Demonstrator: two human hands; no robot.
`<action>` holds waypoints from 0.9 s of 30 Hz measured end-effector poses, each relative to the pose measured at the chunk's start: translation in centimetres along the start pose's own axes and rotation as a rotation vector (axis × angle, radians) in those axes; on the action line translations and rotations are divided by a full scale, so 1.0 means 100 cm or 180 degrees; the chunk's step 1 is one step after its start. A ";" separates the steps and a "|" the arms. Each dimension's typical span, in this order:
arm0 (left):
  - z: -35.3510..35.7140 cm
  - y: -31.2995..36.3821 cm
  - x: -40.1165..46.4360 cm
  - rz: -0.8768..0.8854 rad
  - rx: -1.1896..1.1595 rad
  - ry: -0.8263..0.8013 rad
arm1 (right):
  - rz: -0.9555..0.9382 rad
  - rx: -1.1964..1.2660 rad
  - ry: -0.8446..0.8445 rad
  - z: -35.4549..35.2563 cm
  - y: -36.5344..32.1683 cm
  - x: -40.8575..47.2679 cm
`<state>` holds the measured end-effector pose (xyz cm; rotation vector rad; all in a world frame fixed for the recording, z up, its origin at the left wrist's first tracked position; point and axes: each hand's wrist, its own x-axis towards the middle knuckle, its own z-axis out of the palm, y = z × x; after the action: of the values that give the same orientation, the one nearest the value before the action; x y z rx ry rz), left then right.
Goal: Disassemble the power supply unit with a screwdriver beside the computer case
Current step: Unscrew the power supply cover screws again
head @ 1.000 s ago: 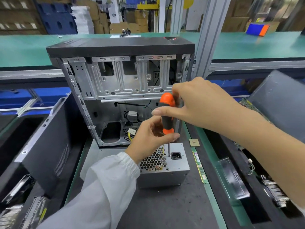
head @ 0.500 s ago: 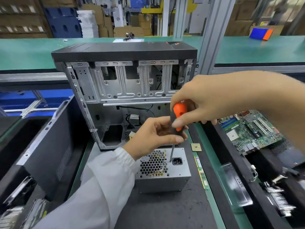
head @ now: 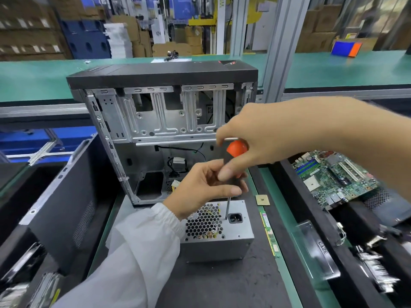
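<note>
**Entry: Power supply unit under the screwdriver, beside the opened case**

Item 1. Power supply unit (head: 216,243): grey metal box, standing on the dark bench mat (head: 222,285) just in front of the computer case (head: 164,121). Upper face shows a honeycomb fan grille (head: 203,223) and a black mains socket (head: 235,218).

Item 2. Screwdriver (head: 236,150): orange and black handle, slim steel shaft, held near upright. Tip rests on the unit's upper face, between grille and socket. Whether it sits in a screw head cannot be told; the spot is too small to read.

Item 3. Right hand (head: 262,134): curled over the top of the handle, grasping it from above.

Item 4. Left hand (head: 200,187): white sleeve; fingers and thumb wrapped round the lower handle, steadying it above the shaft.

Item 5. Nearby loose parts: a processor chip (head: 262,200) and a memory stick (head: 270,234) on the mat just right of the unit; a motherboard (head: 333,176) in the bin to the right.

Risks, as judged:
- Neither hand holds the unit down. Turning force may rotate or tip the box, since it stands free.
- A tilted shaft or light downward pressure may let the tip cam out, rounding the screw or skidding into the socket or the grille.
- A freed screw may drop through the grille openings or roll among the loose parts.
</note>
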<state>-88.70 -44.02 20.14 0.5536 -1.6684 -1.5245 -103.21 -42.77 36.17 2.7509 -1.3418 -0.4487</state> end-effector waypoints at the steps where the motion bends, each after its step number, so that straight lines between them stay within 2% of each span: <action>1: 0.002 0.000 0.001 0.0063 0.0051 0.0047 | 0.0130 -0.0236 -0.0104 0.001 -0.003 0.001; 4: 0.005 0.003 0.003 0.0073 -0.0021 0.0097 | -0.0024 -0.0752 0.0032 0.011 -0.009 0.009; 8: -0.007 0.002 -0.003 -0.0131 -0.0213 -0.0279 | -0.0349 -0.0212 -0.0213 0.006 -0.008 0.005; 10: -0.011 -0.001 -0.004 -0.0211 -0.0149 -0.0251 | -0.0532 -0.0082 -0.0351 0.003 -0.003 0.005; 13: -0.009 0.000 -0.004 -0.0230 -0.0055 -0.0101 | -0.0203 0.0206 -0.0403 -0.002 -0.005 0.006; 16: -0.005 0.003 -0.003 -0.0069 0.0072 0.0003 | 0.0226 -0.0096 -0.0277 0.007 -0.012 0.011; 18: -0.004 0.003 -0.003 -0.0069 0.0011 -0.0072 | 0.0006 -0.0396 0.0048 0.013 -0.014 0.015; 21: -0.009 -0.004 -0.006 -0.0179 0.0060 -0.0300 | -0.0377 -0.0447 -0.0298 0.005 -0.016 0.010; 24: -0.010 -0.005 -0.010 -0.0286 0.0076 -0.0144 | -0.0596 -0.0310 -0.0510 -0.001 -0.014 0.008; 27: -0.006 -0.005 -0.009 -0.0256 0.0041 -0.0014 | -0.0152 0.0093 -0.0502 0.001 -0.016 0.009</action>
<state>-87.74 -43.78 19.38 0.6314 -1.6782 -1.5741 -101.46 -42.45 35.61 2.8289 -1.3262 -0.6673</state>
